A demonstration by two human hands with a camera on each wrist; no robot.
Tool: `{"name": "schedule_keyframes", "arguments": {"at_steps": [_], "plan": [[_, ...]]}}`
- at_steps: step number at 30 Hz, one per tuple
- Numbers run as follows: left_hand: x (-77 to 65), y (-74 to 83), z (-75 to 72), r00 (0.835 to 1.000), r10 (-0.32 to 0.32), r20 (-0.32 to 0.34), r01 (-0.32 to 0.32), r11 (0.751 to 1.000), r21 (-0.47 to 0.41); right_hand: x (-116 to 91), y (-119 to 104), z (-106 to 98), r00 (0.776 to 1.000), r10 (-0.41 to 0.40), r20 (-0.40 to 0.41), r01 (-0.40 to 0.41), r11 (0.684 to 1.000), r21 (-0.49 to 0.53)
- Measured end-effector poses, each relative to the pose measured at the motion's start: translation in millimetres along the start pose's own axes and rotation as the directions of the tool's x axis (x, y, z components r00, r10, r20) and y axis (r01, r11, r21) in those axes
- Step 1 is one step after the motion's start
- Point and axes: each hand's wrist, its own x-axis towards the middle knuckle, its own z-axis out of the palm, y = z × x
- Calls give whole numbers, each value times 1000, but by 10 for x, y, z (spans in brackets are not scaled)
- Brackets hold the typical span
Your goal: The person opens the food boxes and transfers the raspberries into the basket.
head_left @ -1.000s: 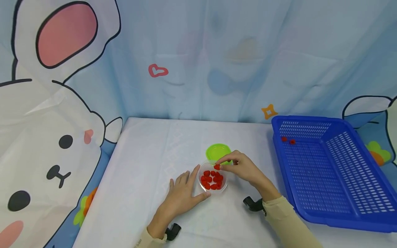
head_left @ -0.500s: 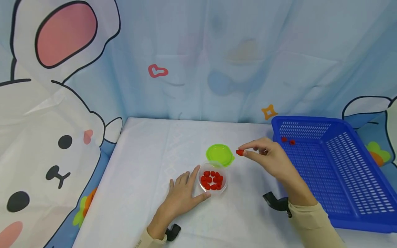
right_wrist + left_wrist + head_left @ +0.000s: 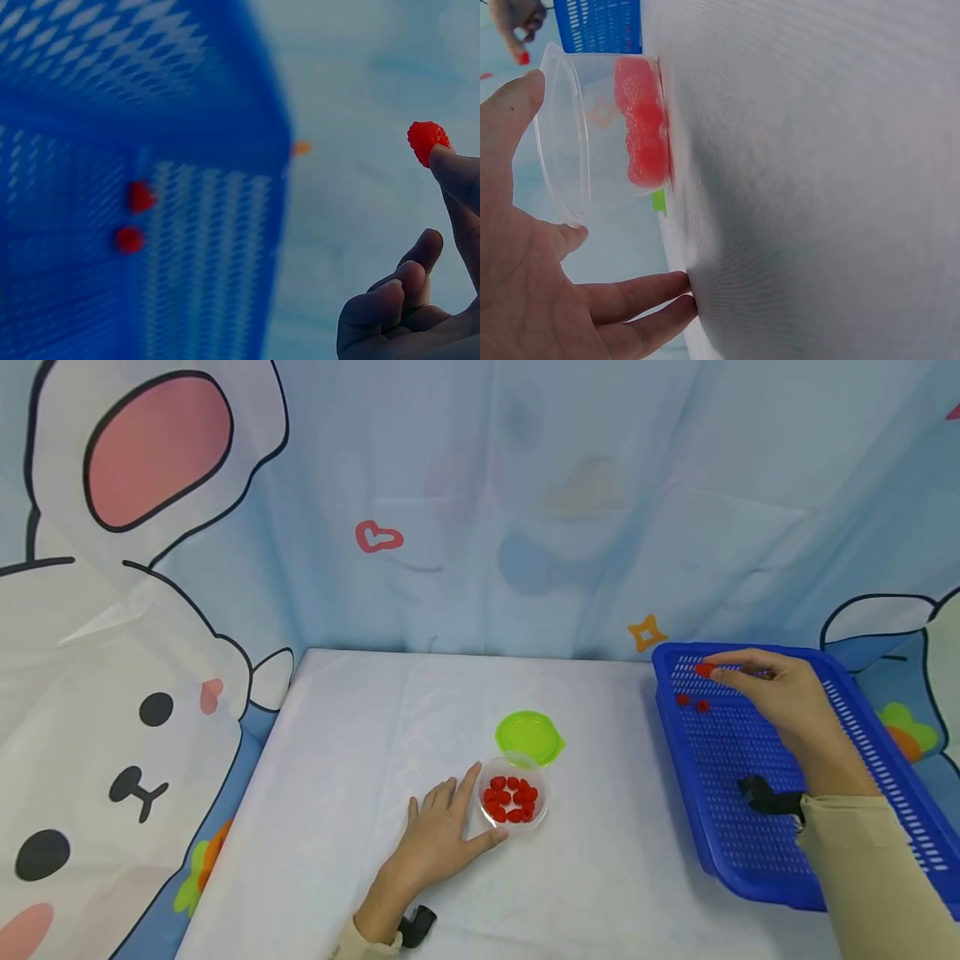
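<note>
A red raspberry [image 3: 427, 141] is pinched between the thumb and index finger of my right hand [image 3: 783, 697], above the far left part of the blue plastic basket [image 3: 678, 814]. Its other fingers curl loosely in the right wrist view. Two more raspberries [image 3: 692, 702] lie on the basket floor in its far left corner. At a small clear cup [image 3: 545, 808], my left hand [image 3: 433, 842] spreads its thumb and index finger against the rim, fingers mostly straight. Two of its fingertips [image 3: 684, 282] rest on the tablecloth. Several raspberries [image 3: 646, 161] lie at the cup's bottom.
A bright green lid [image 3: 529, 737] lies flat on the white tablecloth [image 3: 360, 735], just behind the cup. The basket's raised walls stand along the table's right side. A blue printed curtain [image 3: 450, 593] hangs behind the table.
My right hand has lifted a raspberry out of the cup and carried it right and away, past the lid, to above the basket. My left hand has stayed at the cup.
</note>
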Motion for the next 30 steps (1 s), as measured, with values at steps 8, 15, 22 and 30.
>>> {"name": "schedule_keyframes", "arguments": {"at_steps": [8,15,22,30], "plan": [[-2,-15,16,1000,-1,-4,1,1000,8,397,798,-137,985,168,47,-169,985,37],[-6,-7,10,1000,-2,-3,2,1000,2,535,1302,-158,953,288,92,-292,956,32],[-4,1,11,1000,-6,4,6,1000,7,584,1537,-95,925,346,160,-359,932,58],[-4,-3,12,1000,-6,0,6,1000,14,514,1192,-34,958,279,69,-279,960,-18]]}}
